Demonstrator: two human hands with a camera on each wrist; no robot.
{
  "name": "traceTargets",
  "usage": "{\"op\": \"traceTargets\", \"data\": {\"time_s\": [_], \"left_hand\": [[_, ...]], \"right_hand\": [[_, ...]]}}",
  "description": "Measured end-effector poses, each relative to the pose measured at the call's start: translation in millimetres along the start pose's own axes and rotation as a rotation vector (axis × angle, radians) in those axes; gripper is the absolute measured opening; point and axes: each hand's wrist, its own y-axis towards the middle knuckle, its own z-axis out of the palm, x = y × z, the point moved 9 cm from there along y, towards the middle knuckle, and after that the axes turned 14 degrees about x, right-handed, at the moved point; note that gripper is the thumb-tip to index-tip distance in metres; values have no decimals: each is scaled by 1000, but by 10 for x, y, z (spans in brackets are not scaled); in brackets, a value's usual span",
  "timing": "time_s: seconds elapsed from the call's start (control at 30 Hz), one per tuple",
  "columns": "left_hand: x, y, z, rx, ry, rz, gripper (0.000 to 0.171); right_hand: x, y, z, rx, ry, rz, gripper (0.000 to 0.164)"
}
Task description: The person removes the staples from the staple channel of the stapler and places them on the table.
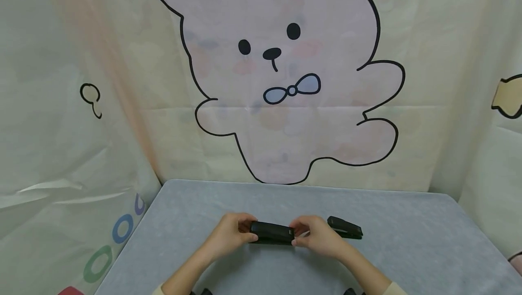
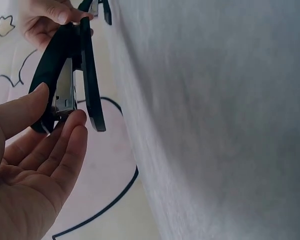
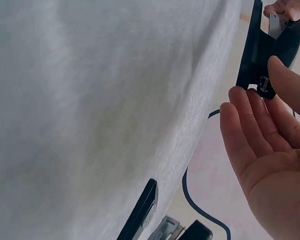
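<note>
A black stapler (image 1: 272, 231) is held lengthwise between both hands above the cloth-covered table. My left hand (image 1: 231, 235) pinches its left end, the thumb on the black top (image 2: 49, 67) and the fingers under the metal magazine (image 2: 65, 90). The base (image 2: 91, 85) stands apart from the magazine at that end. At the other end, my right hand (image 1: 317, 237) grips the hinge end between thumb and fingertips. A second black stapler (image 1: 345, 228) lies on the table just beyond the right hand; the right wrist view shows its base (image 3: 140, 212).
A pale grey-blue cloth (image 1: 408, 240) covers the table. Behind it hangs a cream curtain (image 1: 420, 141) with a cartoon bear drawing. More printed curtain (image 1: 53, 150) runs along the left side, close to the table edge.
</note>
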Motion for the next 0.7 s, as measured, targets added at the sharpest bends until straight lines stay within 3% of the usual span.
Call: {"op": "traceTargets", "data": {"time_s": [0.3,0.47,0.7], "left_hand": [[-27,-16,236,30,-54,5,29],[-67,-10,353,34,-70,17,27],[-57,-14,524,84,-97,-19,26]], "right_hand": [[-34,-217,41,47,23,-43,29],[-107,-334,80,77,36,-12,31],[-211,-448,121,110,42,50,31]]}}
